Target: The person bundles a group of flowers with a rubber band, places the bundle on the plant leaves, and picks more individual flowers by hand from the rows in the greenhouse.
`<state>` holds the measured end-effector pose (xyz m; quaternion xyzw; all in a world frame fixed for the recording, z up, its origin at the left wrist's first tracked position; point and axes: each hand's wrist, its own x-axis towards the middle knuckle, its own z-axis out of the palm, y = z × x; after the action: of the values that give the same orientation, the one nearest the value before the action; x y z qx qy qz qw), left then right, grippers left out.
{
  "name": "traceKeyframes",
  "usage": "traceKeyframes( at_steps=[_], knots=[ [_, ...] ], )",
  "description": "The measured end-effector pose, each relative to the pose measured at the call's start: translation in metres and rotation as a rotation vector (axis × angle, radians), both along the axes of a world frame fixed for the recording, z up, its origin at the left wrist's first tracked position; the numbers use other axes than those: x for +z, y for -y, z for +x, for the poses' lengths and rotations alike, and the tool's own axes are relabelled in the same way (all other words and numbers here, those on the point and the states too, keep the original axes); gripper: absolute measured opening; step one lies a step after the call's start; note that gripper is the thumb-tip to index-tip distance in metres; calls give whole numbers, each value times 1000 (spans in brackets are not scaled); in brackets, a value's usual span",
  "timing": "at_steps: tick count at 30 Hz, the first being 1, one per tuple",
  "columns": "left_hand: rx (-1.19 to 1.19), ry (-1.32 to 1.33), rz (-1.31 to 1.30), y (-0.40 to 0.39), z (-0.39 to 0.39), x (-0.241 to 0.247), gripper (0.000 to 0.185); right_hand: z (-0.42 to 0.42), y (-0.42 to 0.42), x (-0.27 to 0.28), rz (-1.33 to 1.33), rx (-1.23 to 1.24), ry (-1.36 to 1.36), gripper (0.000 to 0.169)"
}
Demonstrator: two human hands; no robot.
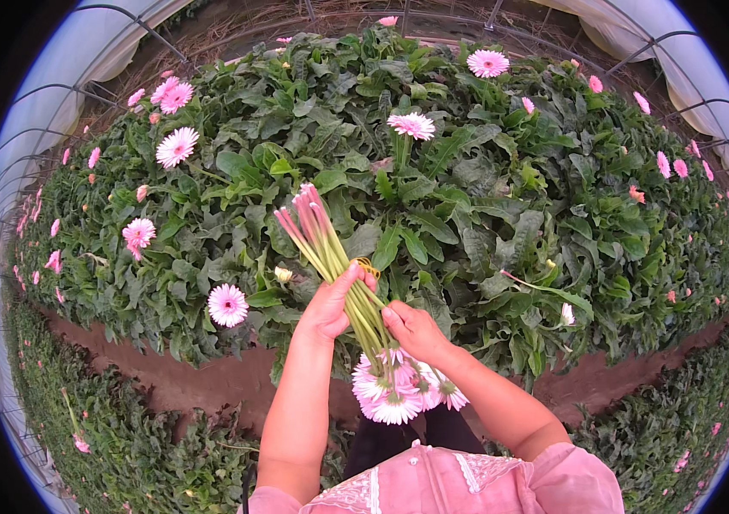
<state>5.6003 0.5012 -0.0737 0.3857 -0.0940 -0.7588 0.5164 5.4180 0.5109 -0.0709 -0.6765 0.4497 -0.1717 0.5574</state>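
Observation:
A bunch of pink gerbera daisies point(390, 392) hangs heads down in front of my body, its stems point(345, 276) slanting up to the left with reddish cut ends at the top. Around the middle of the stems, my left hand point(333, 302) is closed, with yellow rubber bands point(367, 266) at its fingers. Lower on the right side, my right hand point(412, 327) pinches stems between thumb and fingers, just above the flower heads. Its other fingers are partly hidden.
A wide bed of leafy gerbera plants point(480, 186) lies before me, with scattered pink blooms such as one at the left point(228, 305). A bare soil path point(210, 379) separates it from another planted row point(165, 456). Metal hoops and plastic sheeting point(49, 96) enclose the beds.

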Motion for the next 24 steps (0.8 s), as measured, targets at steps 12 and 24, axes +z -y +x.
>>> traceKeyframes(
  at_steps=[12, 24],
  knots=[
    [103, 47, 126, 50, -13, -32, 21, 19, 307, -103, 274, -636, 284, 22],
    [76, -15, 302, 122, -11, -101, 17, 12, 235, -132, 437, -331, 546, 20]
  ],
)
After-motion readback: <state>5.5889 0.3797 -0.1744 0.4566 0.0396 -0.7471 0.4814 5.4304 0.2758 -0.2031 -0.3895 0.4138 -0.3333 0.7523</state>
